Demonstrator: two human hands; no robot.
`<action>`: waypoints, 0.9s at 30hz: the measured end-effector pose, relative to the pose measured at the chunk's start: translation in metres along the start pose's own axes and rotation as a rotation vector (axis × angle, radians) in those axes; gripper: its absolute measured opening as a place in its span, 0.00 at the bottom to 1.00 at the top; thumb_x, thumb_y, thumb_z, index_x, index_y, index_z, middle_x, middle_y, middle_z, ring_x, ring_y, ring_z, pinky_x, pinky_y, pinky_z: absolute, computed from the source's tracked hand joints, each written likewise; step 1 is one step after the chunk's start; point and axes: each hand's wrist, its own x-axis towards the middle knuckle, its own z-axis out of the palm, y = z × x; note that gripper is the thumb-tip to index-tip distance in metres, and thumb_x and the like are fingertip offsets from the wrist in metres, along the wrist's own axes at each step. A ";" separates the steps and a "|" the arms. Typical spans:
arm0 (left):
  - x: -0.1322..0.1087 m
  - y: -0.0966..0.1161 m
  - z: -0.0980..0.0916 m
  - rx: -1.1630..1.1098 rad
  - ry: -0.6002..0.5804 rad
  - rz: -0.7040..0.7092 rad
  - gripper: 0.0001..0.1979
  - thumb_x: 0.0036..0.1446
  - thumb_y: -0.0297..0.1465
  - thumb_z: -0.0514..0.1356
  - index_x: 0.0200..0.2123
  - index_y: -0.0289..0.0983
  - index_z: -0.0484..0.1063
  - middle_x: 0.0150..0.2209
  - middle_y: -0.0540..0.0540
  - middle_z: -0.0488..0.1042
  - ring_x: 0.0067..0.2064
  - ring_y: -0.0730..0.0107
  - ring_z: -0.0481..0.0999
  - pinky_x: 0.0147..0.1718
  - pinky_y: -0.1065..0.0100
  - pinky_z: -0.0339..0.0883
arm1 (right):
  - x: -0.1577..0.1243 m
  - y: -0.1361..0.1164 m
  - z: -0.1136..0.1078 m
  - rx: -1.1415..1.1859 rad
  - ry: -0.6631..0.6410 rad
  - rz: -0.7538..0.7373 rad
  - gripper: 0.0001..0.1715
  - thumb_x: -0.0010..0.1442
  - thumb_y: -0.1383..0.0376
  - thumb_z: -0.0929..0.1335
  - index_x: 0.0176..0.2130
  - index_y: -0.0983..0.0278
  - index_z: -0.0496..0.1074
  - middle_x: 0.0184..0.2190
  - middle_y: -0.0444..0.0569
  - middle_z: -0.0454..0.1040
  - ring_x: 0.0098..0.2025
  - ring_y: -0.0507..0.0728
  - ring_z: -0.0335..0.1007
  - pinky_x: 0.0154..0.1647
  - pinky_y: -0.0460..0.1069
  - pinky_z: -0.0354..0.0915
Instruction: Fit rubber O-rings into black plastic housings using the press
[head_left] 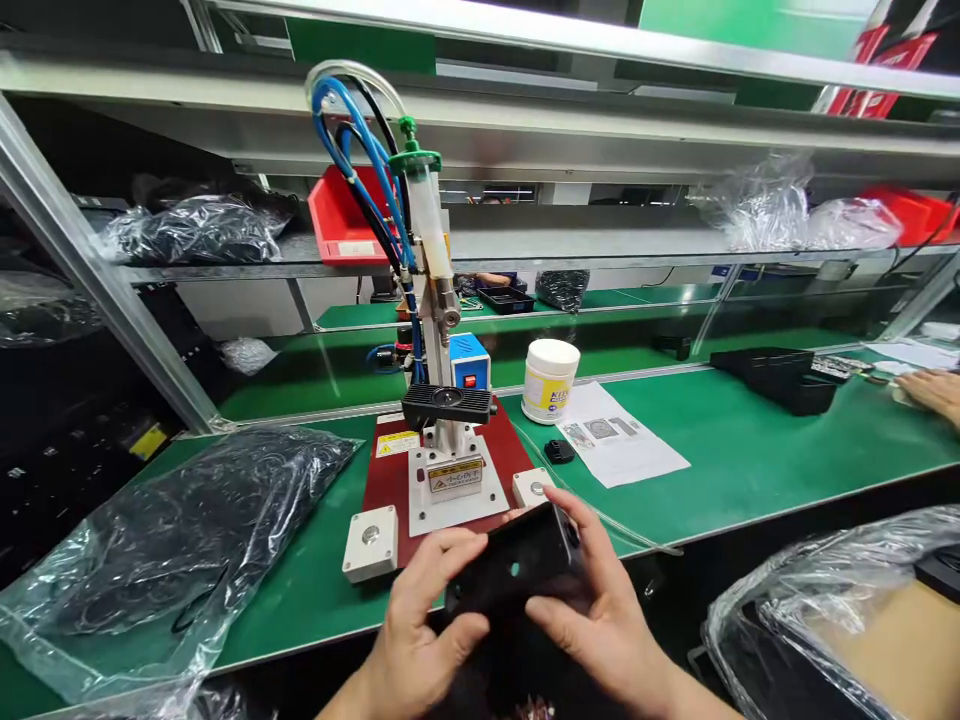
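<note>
Head view: your left hand (420, 625) and right hand (600, 620) both grip a black plastic housing (517, 560) at bottom centre of the frame, just in front of a white push-button box (534, 487). Behind it, a bench press (446, 405) stands on a red base plate (390, 490) on the green bench mat (720, 470).

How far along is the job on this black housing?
Done: unclear; the black tray at right holds something I can't make out. In hand: the left hand and right hand grip the black housing. Remaining: the syringe press stands untouched, and the white tub is lidded.
</note>
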 end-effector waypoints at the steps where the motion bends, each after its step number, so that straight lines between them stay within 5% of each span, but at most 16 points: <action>1: 0.004 0.000 -0.011 0.050 0.001 -0.001 0.24 0.59 0.45 0.58 0.58 0.49 0.66 0.51 0.42 0.72 0.52 0.55 0.73 0.48 0.59 0.72 | 0.005 -0.003 -0.001 -0.016 -0.024 -0.002 0.41 0.53 0.62 0.74 0.61 0.49 0.58 0.58 0.52 0.68 0.57 0.63 0.68 0.56 0.58 0.68; 5: 0.032 -0.004 -0.050 0.167 -0.013 0.006 0.29 0.56 0.44 0.62 0.60 0.46 0.62 0.49 0.42 0.73 0.49 0.55 0.74 0.49 0.57 0.70 | 0.031 -0.012 -0.001 -0.200 -0.081 -0.086 0.33 0.55 0.64 0.73 0.58 0.53 0.64 0.55 0.52 0.69 0.58 0.62 0.67 0.58 0.58 0.66; 8: 0.070 -0.009 -0.070 0.205 -0.039 0.046 0.29 0.56 0.42 0.62 0.60 0.43 0.62 0.49 0.41 0.73 0.50 0.56 0.73 0.52 0.56 0.67 | 0.063 -0.020 0.001 -0.454 -0.071 -0.320 0.28 0.57 0.65 0.71 0.56 0.54 0.66 0.55 0.51 0.68 0.59 0.62 0.64 0.60 0.60 0.63; 12: 0.127 -0.027 -0.088 0.182 -0.004 -0.005 0.30 0.56 0.42 0.61 0.60 0.40 0.62 0.51 0.40 0.71 0.54 0.56 0.70 0.57 0.55 0.61 | 0.119 -0.031 0.005 -0.703 -0.037 -0.581 0.23 0.58 0.65 0.69 0.54 0.57 0.68 0.53 0.53 0.69 0.58 0.62 0.63 0.60 0.61 0.61; 16: 0.163 -0.052 -0.094 0.060 0.012 -0.081 0.30 0.57 0.44 0.60 0.59 0.37 0.64 0.55 0.39 0.69 0.55 0.55 0.68 0.55 0.59 0.62 | 0.165 -0.028 0.004 -0.781 -0.002 -0.614 0.18 0.58 0.63 0.69 0.49 0.60 0.71 0.48 0.54 0.71 0.52 0.60 0.68 0.54 0.58 0.65; 27: 0.161 -0.068 -0.076 -0.158 0.109 -0.225 0.29 0.56 0.48 0.59 0.55 0.37 0.66 0.47 0.42 0.72 0.42 0.63 0.73 0.42 0.65 0.68 | 0.179 -0.012 -0.002 -0.792 -0.005 -0.563 0.14 0.59 0.61 0.69 0.46 0.60 0.73 0.47 0.53 0.71 0.51 0.59 0.68 0.54 0.56 0.65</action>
